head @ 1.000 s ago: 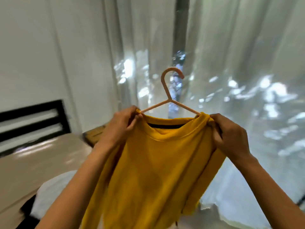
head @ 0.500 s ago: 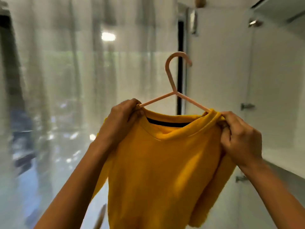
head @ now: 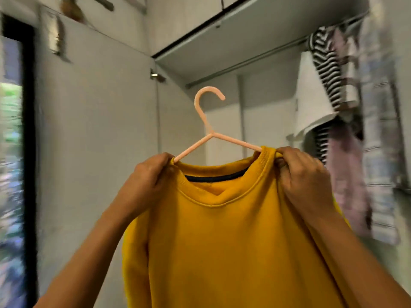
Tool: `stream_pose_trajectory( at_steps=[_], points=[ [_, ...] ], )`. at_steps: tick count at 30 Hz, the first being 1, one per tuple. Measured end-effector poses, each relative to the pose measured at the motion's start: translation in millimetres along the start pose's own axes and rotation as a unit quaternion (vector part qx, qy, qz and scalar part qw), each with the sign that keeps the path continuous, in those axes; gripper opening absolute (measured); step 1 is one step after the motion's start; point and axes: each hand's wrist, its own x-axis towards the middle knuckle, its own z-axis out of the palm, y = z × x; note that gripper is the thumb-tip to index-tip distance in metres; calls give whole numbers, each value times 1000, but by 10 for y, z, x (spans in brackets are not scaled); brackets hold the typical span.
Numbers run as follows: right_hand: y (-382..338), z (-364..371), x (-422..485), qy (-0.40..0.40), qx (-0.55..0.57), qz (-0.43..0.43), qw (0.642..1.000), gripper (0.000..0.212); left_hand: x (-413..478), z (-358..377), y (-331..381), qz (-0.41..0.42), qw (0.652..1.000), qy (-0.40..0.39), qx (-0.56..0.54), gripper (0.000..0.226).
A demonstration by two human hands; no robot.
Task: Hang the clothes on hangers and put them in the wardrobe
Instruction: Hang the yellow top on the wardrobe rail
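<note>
A yellow sweatshirt [head: 222, 241] hangs on a pink plastic hanger [head: 205, 127], held up in front of me. My left hand [head: 149, 181] pinches the left shoulder of the sweatshirt over the hanger arm. My right hand [head: 302, 174] grips the right shoulder beside the collar. The hanger's hook points up and right, below the rail [head: 249, 61] of the open wardrobe [head: 222, 38]. The hanger's arms are mostly hidden inside the garment.
Several clothes hang on the rail at the right: a black-and-white striped top [head: 327, 70], a pink garment [head: 347, 174], a checked shirt [head: 378, 134]. The white wardrobe door [head: 95, 130] stands open at the left, beside a dark-framed window [head: 13, 152].
My view has swung right, from the curtains and window to the open wardrobe. Both hands keep the same hold on the sweatshirt and hanger, now raised toward the rail.
</note>
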Motion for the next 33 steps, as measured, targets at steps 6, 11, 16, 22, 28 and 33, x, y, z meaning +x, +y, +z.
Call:
stream_pose_trajectory(
  at_steps=[6,11,16,22,28,33],
  points=[
    [819,180,227,-3,-155,0,988,30,979,1324,-126,49,990,29,-128,16],
    [1389,287,432,-10,-220,1,975,31,1745,2122,-60,73,975,51,-206,11],
    [1941,541,650,10,-252,-20,968,29,2426,2722,-40,98,961,111,-233,12],
    [2341,989,1055,37,-250,-49,966,27,3246,3129,-215,102,956,168,-215,14],
    [2598,1567,1598,59,-304,-75,948,19,4200,3504,-455,56,970,223,-78,23],
    [2759,2017,2023,49,-408,-64,910,17,4847,3886,-535,5,965,257,-56,30]
  ],
)
